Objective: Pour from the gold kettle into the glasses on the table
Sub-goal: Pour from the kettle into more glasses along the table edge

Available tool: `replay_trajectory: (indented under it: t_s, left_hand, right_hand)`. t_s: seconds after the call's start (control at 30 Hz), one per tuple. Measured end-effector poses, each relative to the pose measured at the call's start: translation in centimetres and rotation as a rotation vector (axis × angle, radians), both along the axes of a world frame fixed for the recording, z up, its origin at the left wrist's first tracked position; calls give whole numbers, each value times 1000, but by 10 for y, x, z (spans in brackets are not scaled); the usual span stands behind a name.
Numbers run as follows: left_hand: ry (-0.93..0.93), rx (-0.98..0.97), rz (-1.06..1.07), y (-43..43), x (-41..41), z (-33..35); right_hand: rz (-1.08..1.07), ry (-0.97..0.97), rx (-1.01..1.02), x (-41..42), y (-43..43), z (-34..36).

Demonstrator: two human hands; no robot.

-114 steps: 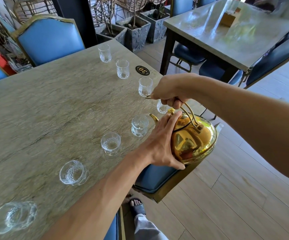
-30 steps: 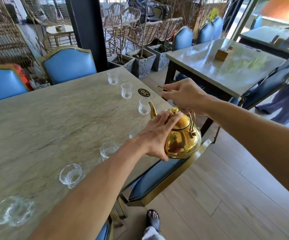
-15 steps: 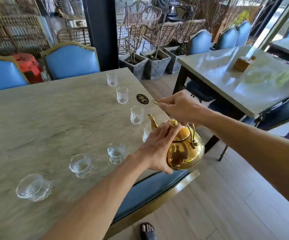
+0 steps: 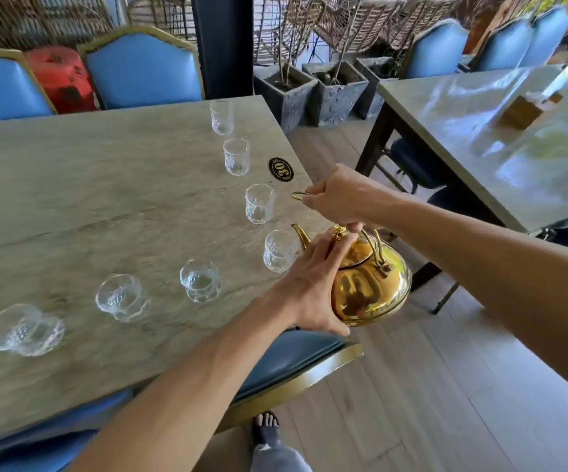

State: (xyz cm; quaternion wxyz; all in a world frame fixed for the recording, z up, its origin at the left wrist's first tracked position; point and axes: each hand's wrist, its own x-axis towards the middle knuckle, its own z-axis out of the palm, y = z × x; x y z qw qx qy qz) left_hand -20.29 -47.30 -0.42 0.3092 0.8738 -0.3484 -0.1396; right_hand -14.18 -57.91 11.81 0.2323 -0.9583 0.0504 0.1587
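Note:
The gold kettle (image 4: pixel 371 291) hangs tilted just off the table's right edge. Its spout (image 4: pixel 301 235) points at the rim of a small clear glass (image 4: pixel 279 251). My right hand (image 4: pixel 338 195) is closed around the kettle's wire handle from above. My left hand (image 4: pixel 313 287) presses on the lid and the kettle's side. Several clear glasses stand in a curved row along the stone table (image 4: pixel 88 206): one with some water (image 4: pixel 200 281) to the left of the spout, another (image 4: pixel 259 203) just beyond it, and more both ways.
A black oval "30" plaque (image 4: pixel 280 169) lies near the table's right edge. A blue chair seat (image 4: pixel 286 356) sits under the kettle. A second table (image 4: pixel 500 131) stands to the right across a wooden-floor aisle. Blue chairs (image 4: pixel 143 69) and planters (image 4: pixel 286 93) stand behind.
The kettle has moved along the row of glasses, away from me, past the glass now holding water, and its spout now sits at the following glass. Both hands kept their hold throughout.

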Motion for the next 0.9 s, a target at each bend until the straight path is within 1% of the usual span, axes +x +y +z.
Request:
replay_trajectory:
  t_s: [0.13, 0.4, 0.57, 0.9]
  left_hand:
    - [16, -30, 30, -6, -1, -1]
    - [48, -26, 38, -13, 3, -6]
    - [62, 4, 44, -17, 6, -12]
    - [95, 19, 69, -20, 4, -14]
  right_hand:
    - [27, 59, -24, 13, -3, -8]
    - [80, 98, -109, 24, -6, -14]
    - [94, 149, -98, 28, -6, -17]
    - [130, 178, -122, 27, -2, -17]
